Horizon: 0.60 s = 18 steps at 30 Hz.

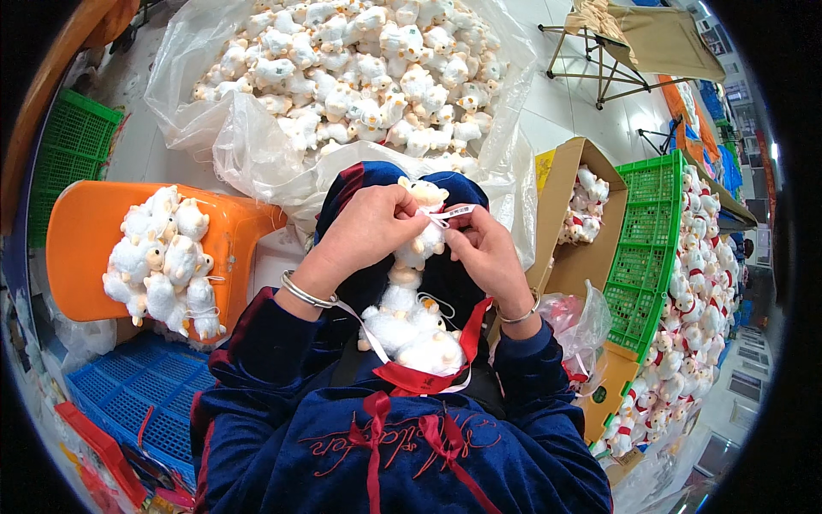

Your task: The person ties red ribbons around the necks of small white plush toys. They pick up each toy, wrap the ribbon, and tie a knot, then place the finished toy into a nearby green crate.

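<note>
A small white plush animal (419, 249) with a cream head stands upright above my lap, between my two hands. At its neck is a narrow white printed ribbon (451, 212). My left hand (374, 230) is closed, its fingertips pinching the ribbon by the toy's neck. From the other side my right hand (486, 250) pinches the same ribbon between thumb and fingers. Exactly where the fingertips meet the ribbon is partly hidden. More white plush toys (398, 322) rest in my lap, and a wide red ribbon (419, 378) curves around them.
Ahead, a clear plastic sack (248, 128) holds a heap of plush toys. An orange stool (81, 248) at left carries several more, above a blue crate (128, 390). At right stand a cardboard box (556, 197) and a green crate (640, 248), beside toys with red neckbands (685, 317).
</note>
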{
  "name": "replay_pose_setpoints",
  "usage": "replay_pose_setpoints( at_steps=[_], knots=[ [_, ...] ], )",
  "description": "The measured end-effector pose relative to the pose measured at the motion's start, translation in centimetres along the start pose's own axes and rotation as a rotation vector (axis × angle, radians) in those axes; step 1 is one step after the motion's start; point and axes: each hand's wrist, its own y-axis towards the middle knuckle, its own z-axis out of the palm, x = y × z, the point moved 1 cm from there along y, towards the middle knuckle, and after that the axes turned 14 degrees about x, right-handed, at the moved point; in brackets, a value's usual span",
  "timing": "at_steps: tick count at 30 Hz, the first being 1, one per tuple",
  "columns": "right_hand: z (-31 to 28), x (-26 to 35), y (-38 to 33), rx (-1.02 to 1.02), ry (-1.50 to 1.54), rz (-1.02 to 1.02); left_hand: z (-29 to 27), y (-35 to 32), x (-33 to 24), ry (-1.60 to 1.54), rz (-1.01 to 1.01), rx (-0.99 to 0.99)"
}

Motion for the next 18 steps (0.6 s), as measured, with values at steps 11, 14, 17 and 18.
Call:
replay_pose_setpoints(
  at_steps=[11,14,17,18],
  knots=[
    [0.3,0.2,0.7,-0.041,-0.147,-0.004,-1.0,0.1,-1.1,0.21,0.075,0.004],
    [0.6,0.1,0.6,-0.06,-0.108,-0.055,-0.8,0.2,-1.3,0.338,0.074,-0.032],
    [0.7,-0.2,0.8,-0.114,-0.116,-0.11,-0.7,0.2,-1.8,0.403,0.034,-0.044],
    [0.7,-0.2,0.9,-0.138,-0.13,-0.133,-0.6,0.3,-2.0,0.431,0.03,-0.047]
  ],
)
